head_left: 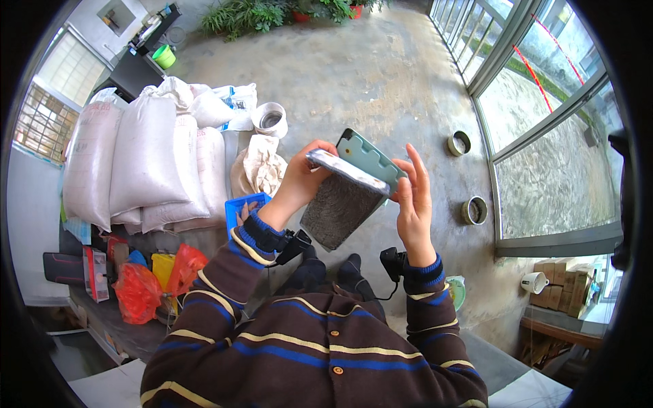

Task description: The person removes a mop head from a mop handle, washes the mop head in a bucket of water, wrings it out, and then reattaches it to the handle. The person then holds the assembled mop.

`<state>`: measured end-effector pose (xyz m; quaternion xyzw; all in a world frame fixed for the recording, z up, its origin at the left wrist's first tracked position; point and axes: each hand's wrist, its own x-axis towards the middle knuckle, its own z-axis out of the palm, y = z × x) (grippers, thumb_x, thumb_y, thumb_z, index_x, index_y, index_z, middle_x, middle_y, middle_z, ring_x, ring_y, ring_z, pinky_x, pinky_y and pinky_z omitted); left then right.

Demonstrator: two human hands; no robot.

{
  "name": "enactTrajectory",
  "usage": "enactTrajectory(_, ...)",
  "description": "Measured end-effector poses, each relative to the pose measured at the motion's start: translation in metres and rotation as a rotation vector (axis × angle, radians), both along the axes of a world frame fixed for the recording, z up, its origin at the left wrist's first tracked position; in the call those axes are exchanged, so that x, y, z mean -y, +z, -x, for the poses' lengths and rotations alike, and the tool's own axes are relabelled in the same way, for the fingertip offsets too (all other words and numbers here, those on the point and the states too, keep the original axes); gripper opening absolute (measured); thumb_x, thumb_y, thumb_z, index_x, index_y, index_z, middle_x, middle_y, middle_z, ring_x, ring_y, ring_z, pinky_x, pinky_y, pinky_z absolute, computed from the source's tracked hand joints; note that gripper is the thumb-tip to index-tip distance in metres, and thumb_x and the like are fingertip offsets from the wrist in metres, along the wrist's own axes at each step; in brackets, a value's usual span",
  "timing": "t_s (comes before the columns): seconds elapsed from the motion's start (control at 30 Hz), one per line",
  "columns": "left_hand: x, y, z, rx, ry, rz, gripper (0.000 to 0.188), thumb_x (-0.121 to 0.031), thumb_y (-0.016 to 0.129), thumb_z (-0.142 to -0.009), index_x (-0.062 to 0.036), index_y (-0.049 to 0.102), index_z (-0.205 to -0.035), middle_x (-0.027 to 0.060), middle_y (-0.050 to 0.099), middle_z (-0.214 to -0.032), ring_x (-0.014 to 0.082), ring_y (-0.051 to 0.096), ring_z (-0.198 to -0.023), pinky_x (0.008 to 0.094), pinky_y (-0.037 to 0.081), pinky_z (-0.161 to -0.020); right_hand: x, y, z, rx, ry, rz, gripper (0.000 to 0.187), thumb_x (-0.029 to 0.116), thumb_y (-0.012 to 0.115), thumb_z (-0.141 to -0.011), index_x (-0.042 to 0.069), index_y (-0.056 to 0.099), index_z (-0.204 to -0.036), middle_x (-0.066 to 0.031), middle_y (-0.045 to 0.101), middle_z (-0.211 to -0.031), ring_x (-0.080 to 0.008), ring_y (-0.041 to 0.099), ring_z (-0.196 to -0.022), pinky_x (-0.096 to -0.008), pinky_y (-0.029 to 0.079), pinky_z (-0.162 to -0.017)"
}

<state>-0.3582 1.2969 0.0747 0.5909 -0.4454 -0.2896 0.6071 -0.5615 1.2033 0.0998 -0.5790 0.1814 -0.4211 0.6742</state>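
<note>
In front of my chest, I hold a book-like folding case with a dark grey textured face and a pale edge along its top. Behind that edge rises its light teal panel, notched along one side and tilted down to the right. My left hand is closed on the case's left end, thumb in front. At the right end of the panel, the thumb and a bent finger of my right hand close on it, while other fingers point up. Whatever lies between the case's two sides is hidden.
Large white sacks are piled at the left, with a white bucket and blue basket beside them. Red plastic bags lie nearer. Two round pots stand by the glass doors. A black device is strapped to each wrist.
</note>
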Motion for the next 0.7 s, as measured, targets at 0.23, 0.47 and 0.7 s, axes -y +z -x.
enactTrajectory(0.23, -0.013, 0.006, 0.000, -0.032, -0.020, 0.046, 0.024, 0.012, 0.056, -0.082, -0.0046, 0.057, -0.100, -0.0003, 0.060, -0.095, 0.0075, 0.056, -0.095, 0.0228, 0.045, -0.085, -0.001, -0.013, -0.005, -0.130, 0.061, -0.046, 0.046, 0.008, 0.063, -0.093, -0.001, 0.048, -0.135, -0.0077, 0.063, -0.114, -0.0091, 0.060, -0.094, -0.0233, 0.050, -0.078)
enactTrajectory(0.47, -0.032, 0.024, -0.003, 0.472, 0.140, 0.099, 0.029, 0.010, 0.070, -0.073, -0.0092, 0.062, -0.093, 0.0083, 0.056, -0.121, 0.0223, 0.055, -0.113, 0.0284, 0.047, -0.091, -0.006, -0.026, -0.016, -0.103, 0.016, -0.198, 0.025, 0.015, 0.062, -0.097, -0.006, 0.063, -0.110, -0.0026, 0.067, -0.092, -0.0074, 0.060, -0.080, -0.0231, 0.049, -0.070)
enactTrajectory(0.7, -0.048, 0.037, 0.000, 0.301, -0.064, 0.139, 0.027, 0.008, 0.069, -0.074, -0.0065, 0.070, -0.098, 0.0072, 0.067, -0.102, 0.0205, 0.064, -0.099, 0.0288, 0.049, -0.090, -0.016, -0.030, -0.031, -0.085, -0.020, -0.200, 0.024, 0.017, 0.062, -0.097, -0.003, 0.064, -0.110, -0.0005, 0.065, -0.089, -0.0065, 0.058, -0.079, -0.0225, 0.048, -0.068)
